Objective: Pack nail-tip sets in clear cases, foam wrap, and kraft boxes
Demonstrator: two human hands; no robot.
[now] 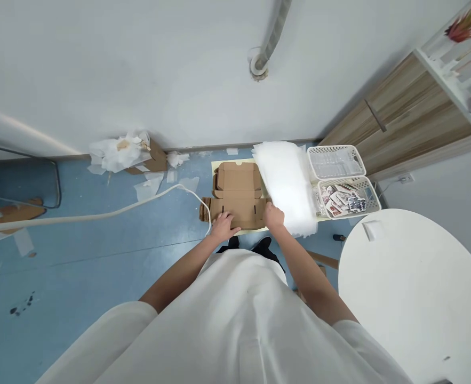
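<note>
An unfolded brown cardboard mailer box (238, 186) lies flat in front of me, on top of further flattened boxes whose edges show at its left. My left hand (223, 227) rests on its near left part with the fingers spread over the cardboard. At the near right side, my right hand (274, 216) has its fingers curled around the edge of a side flap. Just right of the box is a stack of white foam sheets (287, 186).
Two white plastic baskets (336, 161) stand on the right, the nearer holding printed cutouts (341, 200). A round white table (415, 288) is at right. A white hose (99, 216) crosses from the left. Scrap wrapping (119, 152) lies by the wall.
</note>
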